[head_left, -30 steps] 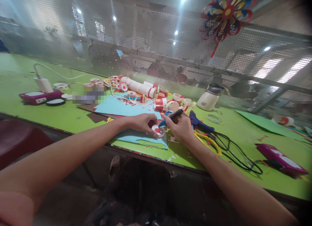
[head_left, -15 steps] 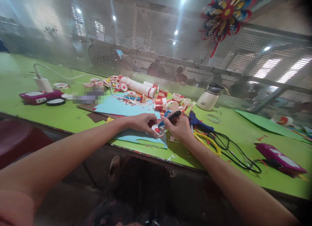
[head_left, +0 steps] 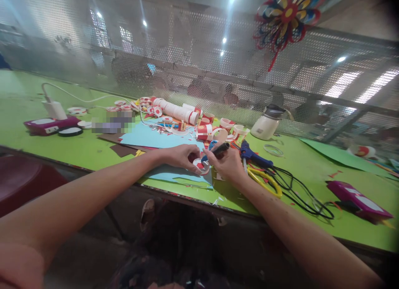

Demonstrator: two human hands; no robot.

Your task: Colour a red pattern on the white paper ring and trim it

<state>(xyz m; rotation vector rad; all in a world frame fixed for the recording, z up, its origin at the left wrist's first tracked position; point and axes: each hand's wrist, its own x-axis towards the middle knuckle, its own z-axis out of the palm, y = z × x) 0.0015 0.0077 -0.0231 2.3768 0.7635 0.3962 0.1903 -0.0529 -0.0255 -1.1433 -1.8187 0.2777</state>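
Note:
My left hand grips the edge of a small round white disc with a red patch in its middle. The disc is over a light blue paper sheet near the table's front edge. My right hand is closed around a dark marker pen and slants it towards the disc. The blue lower end of the pen is at the disc's face; whether it touches, I cannot tell. Cut red-and-white paper cups lie just beyond my hands.
A blue glue gun, yellow tape ring and black cables lie to the right. Purple boxes sit at both sides. At the back are a stack of white cups and a cream jug. A perforated metal screen stands behind.
The view has shifted very slightly. Both hands keep their holds on the disc and the pen, with hardly any visible movement.

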